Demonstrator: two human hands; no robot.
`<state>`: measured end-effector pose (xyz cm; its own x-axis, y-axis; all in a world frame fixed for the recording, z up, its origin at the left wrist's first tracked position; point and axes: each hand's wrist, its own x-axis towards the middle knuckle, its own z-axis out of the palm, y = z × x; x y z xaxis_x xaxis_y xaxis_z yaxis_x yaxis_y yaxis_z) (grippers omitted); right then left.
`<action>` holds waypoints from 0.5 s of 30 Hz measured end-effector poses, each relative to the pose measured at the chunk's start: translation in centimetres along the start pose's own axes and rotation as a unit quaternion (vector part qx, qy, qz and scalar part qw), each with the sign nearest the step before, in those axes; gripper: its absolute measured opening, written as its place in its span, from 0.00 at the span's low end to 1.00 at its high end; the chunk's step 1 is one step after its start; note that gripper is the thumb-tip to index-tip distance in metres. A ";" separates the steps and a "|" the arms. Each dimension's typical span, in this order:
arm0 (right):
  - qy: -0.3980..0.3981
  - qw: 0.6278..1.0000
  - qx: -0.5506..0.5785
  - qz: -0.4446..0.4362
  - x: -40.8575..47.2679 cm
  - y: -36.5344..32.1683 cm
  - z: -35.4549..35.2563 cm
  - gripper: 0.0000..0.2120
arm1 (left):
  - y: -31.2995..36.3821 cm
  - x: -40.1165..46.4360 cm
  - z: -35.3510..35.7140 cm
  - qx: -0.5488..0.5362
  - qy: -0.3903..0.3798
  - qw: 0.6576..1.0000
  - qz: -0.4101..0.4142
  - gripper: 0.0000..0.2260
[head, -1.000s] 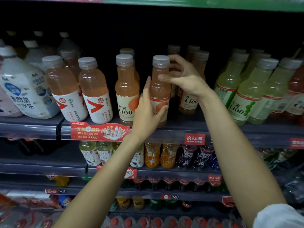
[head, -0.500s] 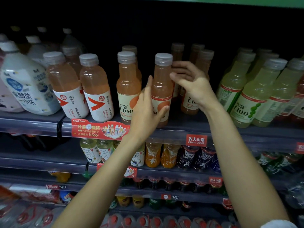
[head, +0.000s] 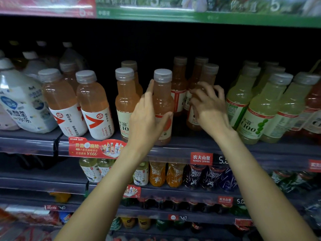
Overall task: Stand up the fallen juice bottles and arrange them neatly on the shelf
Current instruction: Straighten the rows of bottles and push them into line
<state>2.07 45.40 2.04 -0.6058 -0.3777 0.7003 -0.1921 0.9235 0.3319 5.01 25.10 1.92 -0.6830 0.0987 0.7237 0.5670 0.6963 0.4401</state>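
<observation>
Left hand point(head: 147, 117) cups the upright peach bottle point(head: 163, 105) at the shelf's front edge point(head: 173, 150), fingers straight along its side and thumb across the label, likely steadying it in line. Right hand point(head: 208, 108) curls over the bottle behind point(head: 196, 112) (grip probably loose; contact partly hidden). Versus half a second ago: right hand has shifted from the front bottle's neck to the back row.

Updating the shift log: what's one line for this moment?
left hand steadies upright orange bottle | right hand curls around orange bottle behind | shelf front row standing
</observation>
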 end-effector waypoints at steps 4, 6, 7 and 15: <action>-0.025 1.000 0.008 0.015 -0.4 0.1 -0.2 0.10 | 0.2 0.0 -0.1 -0.005 -0.005 1.000 -0.015 0.38; -0.032 0.999 0.011 0.029 -0.7 0.1 -0.3 0.13 | 0.2 0.0 0.0 -0.004 -0.001 1.000 -0.013 0.38; -0.033 0.999 0.015 0.034 -0.6 -0.1 -0.3 0.14 | 0.2 -0.1 0.0 -0.002 0.001 1.000 -0.011 0.37; -0.155 0.955 0.155 0.199 5.9 -3.9 -0.6 0.21 | 0.3 -0.3 0.1 0.001 0.009 1.000 -0.004 0.37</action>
<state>-0.32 39.49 5.21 -0.8684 0.0004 0.4959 -0.0903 0.9832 -0.1589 5.32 25.37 1.74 -0.6798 0.0800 0.7290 0.5602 0.6981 0.4459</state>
